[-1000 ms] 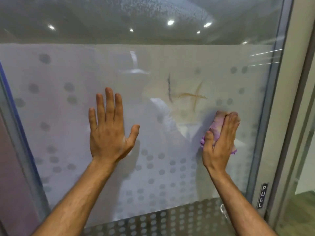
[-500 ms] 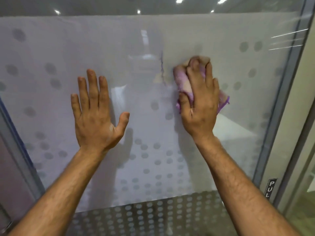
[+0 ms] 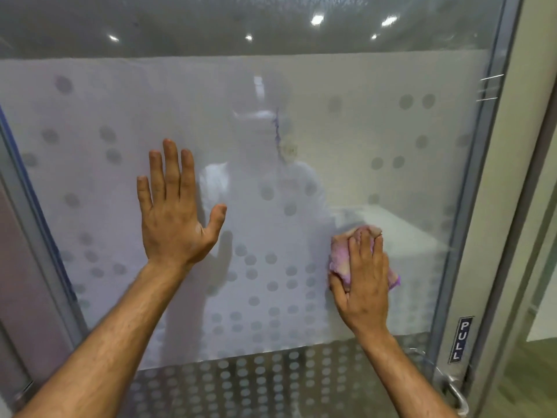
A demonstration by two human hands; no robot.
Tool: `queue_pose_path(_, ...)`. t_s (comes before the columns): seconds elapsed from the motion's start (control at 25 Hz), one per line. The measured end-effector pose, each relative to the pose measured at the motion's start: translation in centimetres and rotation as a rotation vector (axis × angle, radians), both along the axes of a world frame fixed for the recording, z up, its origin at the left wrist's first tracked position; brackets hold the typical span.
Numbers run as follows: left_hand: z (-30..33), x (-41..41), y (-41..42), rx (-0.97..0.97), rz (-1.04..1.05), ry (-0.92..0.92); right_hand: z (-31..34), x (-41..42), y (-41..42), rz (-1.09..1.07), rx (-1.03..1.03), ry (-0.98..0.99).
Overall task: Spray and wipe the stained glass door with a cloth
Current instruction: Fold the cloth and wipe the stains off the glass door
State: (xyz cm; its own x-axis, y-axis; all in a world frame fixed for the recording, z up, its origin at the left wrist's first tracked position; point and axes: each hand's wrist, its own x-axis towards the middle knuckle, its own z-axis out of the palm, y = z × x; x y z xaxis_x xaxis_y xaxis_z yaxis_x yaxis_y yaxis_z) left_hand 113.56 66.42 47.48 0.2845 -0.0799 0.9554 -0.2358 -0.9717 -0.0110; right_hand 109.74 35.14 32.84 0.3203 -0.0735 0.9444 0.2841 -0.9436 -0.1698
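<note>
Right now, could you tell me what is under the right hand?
A pink cloth lies under the right hand, pressed on the glass door. The glass beneath the cloth is covered.

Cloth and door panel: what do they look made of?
Cloth: soft fabric, pink-purple, matte and bunched under the right hand; likely microfibre, weave not readable.
Door panel: glass, glossy, reflecting ceiling lights; seemingly a frosted film with dots.
Frame: grey, smooth, probably metal.

The right hand (image 3: pixel 363 285) covers most of the cloth (image 3: pixel 339 260); the door handle (image 3: pixel 452 390) is cut by the bottom edge
</note>
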Motion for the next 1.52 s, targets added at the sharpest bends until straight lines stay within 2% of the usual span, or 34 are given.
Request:
queue_pose_path(0.12, -0.3, 0.3, 0.1, -0.002, -0.010, -0.010, 6.4, 0.5, 0.8, 0.160, 0.275, -0.127)
queue_pose_path(0.2, -0.5, 0.5, 0.2, 0.006, 0.001, -0.021, 11.6, 1.2, 1.5, 0.227, 0.352, -0.247)
queue_pose_path(0.32, -0.6, 0.7, 0.3, 0.014, -0.005, -0.021, 17.4, 2.2, 4.2, 0.163, 0.389, -0.319)
queue_pose_path(0.44, -0.7, 0.9, 0.3, 0.016, -0.008, -0.034, 20.2, 2.7, 8.9, 0.086, 0.432, -0.332)
queue_pose_path(0.52, -0.9, 1.0, 0.3, 0.027, -0.004, -0.051, 21.0, 2.8, 11.7, 0.084, 0.328, -0.326)
queue_pose_path(0.64, -0.9, 1.2, 0.5, 0.039, -0.002, -0.051, 19.8, 3.1, 13.5, 0.104, -0.015, -0.305)
queue_pose_path(0.72, -0.9, 1.2, 0.5, 0.043, 0.005, -0.048, 18.0, 3.2, 13.4, 0.115, -0.169, -0.295)
queue_pose_path(0.88, -0.8, 0.7, 0.5, 0.041, 0.008, -0.007, 12.2, 3.1, 11.4, 0.044, -0.285, -0.243)
queue_pose_path(1.04, -0.4, 0.0, 0.5, 0.064, -0.004, 0.040, 6.7, 2.4, 5.8, -0.071, -0.321, -0.231)
queue_pose_path(1.16, -0.9, -0.3, 2.6, 0.142, -0.030, 0.070, 4.5, 1.8, 0.4, -0.129, -0.206, -0.150)
queue_pose_path(1.36, -2.8, -0.1, 9.1, 0.064, 0.005, 0.092, 3.2, 0.8, -2.2, -0.116, 0.051, -0.046)
queue_pose_path(1.52, -3.5, 0.7, 9.6, 0.063, -0.007, 0.047, 5.3, 1.4, 3.1, -0.077, 0.551, -0.153)
